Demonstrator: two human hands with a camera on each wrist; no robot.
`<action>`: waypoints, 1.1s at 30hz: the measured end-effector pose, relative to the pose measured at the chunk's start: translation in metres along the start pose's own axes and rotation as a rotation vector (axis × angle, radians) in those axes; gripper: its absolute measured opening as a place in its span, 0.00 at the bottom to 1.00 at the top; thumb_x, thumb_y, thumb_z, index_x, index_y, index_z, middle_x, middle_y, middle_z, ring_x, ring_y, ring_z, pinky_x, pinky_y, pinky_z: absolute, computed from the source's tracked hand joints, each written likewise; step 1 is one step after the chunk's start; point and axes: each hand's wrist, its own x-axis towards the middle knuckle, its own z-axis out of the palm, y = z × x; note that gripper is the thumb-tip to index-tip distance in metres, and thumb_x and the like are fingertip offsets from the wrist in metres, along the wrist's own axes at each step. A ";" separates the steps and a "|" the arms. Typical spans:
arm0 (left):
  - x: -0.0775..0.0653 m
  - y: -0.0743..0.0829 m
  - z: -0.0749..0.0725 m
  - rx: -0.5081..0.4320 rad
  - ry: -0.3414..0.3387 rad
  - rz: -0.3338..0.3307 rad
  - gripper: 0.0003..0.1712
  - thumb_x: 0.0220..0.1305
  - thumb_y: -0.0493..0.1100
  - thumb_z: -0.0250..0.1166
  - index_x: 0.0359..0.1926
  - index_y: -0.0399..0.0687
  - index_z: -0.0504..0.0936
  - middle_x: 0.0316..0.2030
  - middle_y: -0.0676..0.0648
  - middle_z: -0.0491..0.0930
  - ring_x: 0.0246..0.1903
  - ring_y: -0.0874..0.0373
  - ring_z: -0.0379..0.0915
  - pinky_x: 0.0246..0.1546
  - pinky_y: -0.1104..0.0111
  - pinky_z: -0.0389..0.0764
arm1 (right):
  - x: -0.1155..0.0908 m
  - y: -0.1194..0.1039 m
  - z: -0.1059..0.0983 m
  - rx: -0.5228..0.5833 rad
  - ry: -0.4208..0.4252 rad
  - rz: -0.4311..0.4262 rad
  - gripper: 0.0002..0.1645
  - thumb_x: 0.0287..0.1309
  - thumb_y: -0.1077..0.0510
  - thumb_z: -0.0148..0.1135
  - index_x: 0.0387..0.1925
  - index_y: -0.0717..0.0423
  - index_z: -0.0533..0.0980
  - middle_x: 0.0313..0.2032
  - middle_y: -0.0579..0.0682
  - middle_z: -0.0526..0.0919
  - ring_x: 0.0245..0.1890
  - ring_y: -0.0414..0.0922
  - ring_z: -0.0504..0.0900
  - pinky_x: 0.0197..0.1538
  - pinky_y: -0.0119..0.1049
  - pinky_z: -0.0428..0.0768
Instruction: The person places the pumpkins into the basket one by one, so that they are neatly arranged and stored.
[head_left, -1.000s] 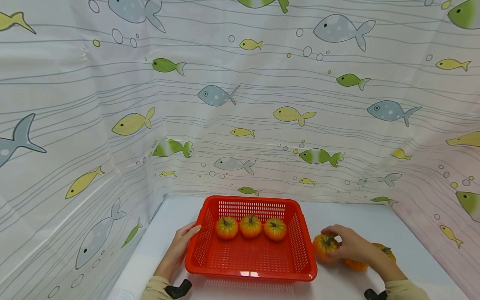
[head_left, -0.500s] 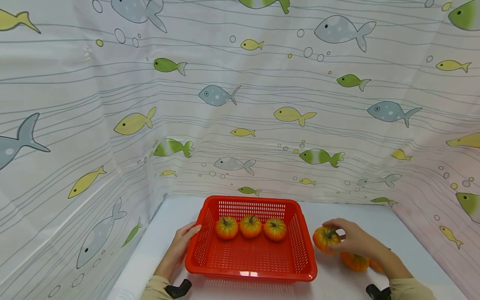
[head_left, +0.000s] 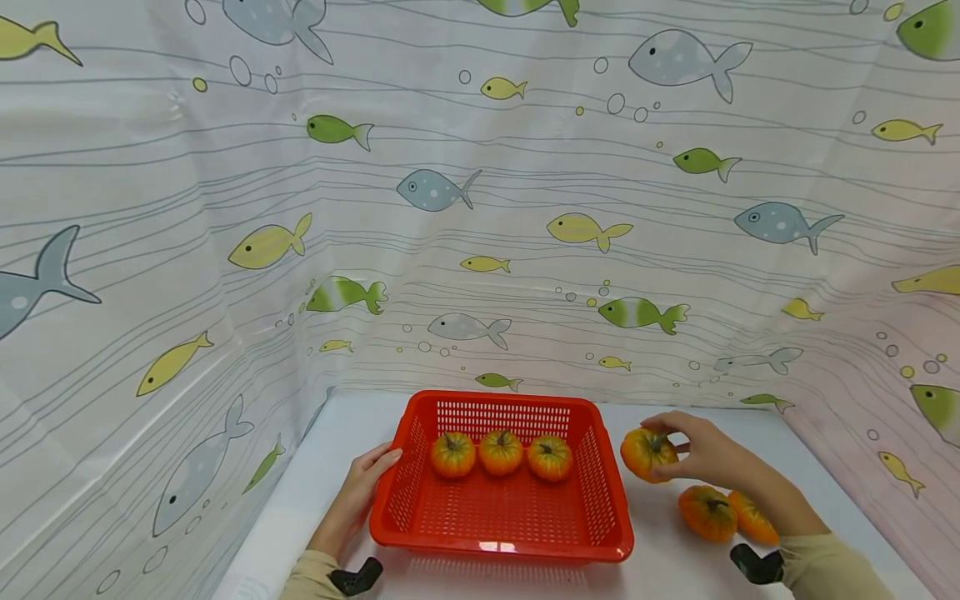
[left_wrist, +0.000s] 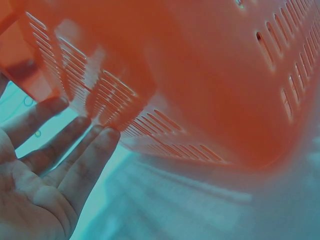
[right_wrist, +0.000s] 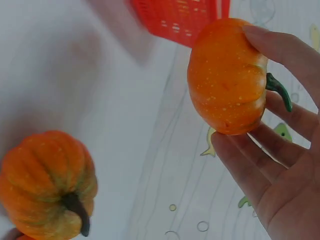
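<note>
My left hand (head_left: 364,485) holds the red plastic basket (head_left: 501,547) at its left rim. In the left wrist view the fingers (left_wrist: 97,150) lie against the outside of the slotted wall (left_wrist: 200,90). Three small orange pumpkins with yellow-green tops, among them the middle pumpkin (head_left: 501,452), sit in a row along the basket's back. Right of the basket, my right hand (head_left: 701,450) grips another pumpkin (head_left: 647,454) between thumb and fingers. The right wrist view shows this held pumpkin (right_wrist: 227,80) raised above the table, its dark green stem facing the palm.
Two more pumpkins, a nearer one (head_left: 707,513) and one beside it (head_left: 753,518), lie on the white table (head_left: 652,558) below my right forearm. A fish-patterned curtain (head_left: 525,275) walls in the back and sides.
My right hand has lifted its pumpkin upward and away from the two on the table, which now show more fully. The left hand and basket stay in place.
</note>
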 end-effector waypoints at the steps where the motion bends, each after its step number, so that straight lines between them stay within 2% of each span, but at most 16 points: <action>1: 0.000 0.000 0.000 -0.002 -0.002 -0.001 0.29 0.75 0.51 0.59 0.71 0.41 0.74 0.60 0.37 0.81 0.49 0.52 0.84 0.48 0.63 0.88 | 0.001 -0.002 -0.001 -0.004 0.001 -0.006 0.39 0.50 0.50 0.81 0.61 0.58 0.76 0.56 0.54 0.83 0.56 0.57 0.80 0.49 0.46 0.89; 10: -0.001 -0.001 -0.002 -0.017 -0.024 0.015 0.28 0.76 0.48 0.58 0.70 0.38 0.74 0.59 0.37 0.81 0.48 0.57 0.83 0.47 0.68 0.87 | 0.016 -0.029 0.005 0.003 -0.048 -0.033 0.40 0.49 0.46 0.82 0.62 0.55 0.77 0.57 0.51 0.84 0.57 0.54 0.80 0.51 0.46 0.88; 20: 0.000 -0.001 -0.003 -0.024 -0.030 0.007 0.28 0.76 0.49 0.59 0.70 0.39 0.74 0.59 0.37 0.81 0.47 0.57 0.83 0.47 0.67 0.87 | 0.038 -0.059 0.019 0.020 -0.154 -0.106 0.36 0.50 0.46 0.81 0.60 0.52 0.78 0.54 0.47 0.83 0.57 0.51 0.79 0.53 0.48 0.88; 29: 0.000 -0.002 -0.003 -0.034 -0.020 0.003 0.28 0.76 0.48 0.59 0.70 0.39 0.74 0.58 0.38 0.82 0.47 0.57 0.83 0.47 0.67 0.87 | 0.058 -0.090 0.041 -0.069 -0.224 -0.166 0.36 0.49 0.44 0.82 0.59 0.49 0.80 0.55 0.43 0.84 0.56 0.46 0.80 0.57 0.44 0.85; 33: 0.001 -0.002 -0.003 -0.033 -0.024 0.008 0.28 0.76 0.48 0.58 0.70 0.38 0.74 0.58 0.37 0.82 0.46 0.57 0.84 0.47 0.68 0.87 | 0.067 -0.103 0.053 -0.081 -0.251 -0.195 0.36 0.48 0.45 0.82 0.58 0.49 0.80 0.55 0.42 0.84 0.56 0.44 0.80 0.59 0.46 0.84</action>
